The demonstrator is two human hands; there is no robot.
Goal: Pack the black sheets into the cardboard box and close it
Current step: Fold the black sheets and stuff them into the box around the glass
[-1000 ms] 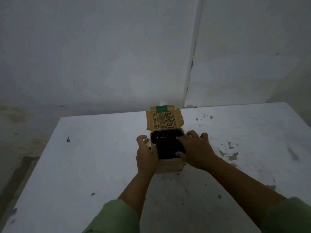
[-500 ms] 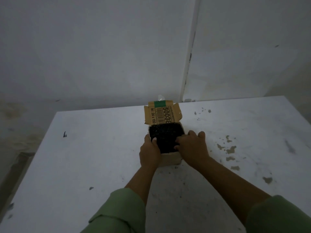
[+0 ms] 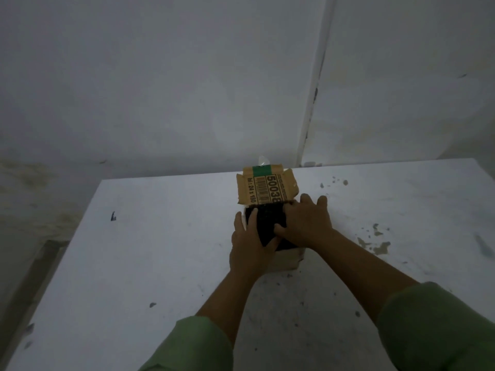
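Here the black sheets [image 3: 265, 223] are seen sitting in the mouth of the cardboard box [image 3: 288, 259], pressed from both sides. The left hand [image 3: 249, 247] is laid against the near-left edge of the stack, its fingers flat and spread rather than curled round anything; the right hand [image 3: 308, 223] is spread wide over the right part of the stack, palm down, thumb on the dark surface. Nothing is actually clasped by either hand.

If the pressure is uneven, the stack could be skewed, so that an edge is caught on the box rim and the top sheets are buckled or left proud. The printed flap [image 3: 265, 187], standing upright just beyond the fingertips, would then be kept from folding flat. The light box could also be slid or tipped on the white table [image 3: 160, 236] by a push from one side.

Between the two palms the sheets are held; the box wall shows just below the wrists.
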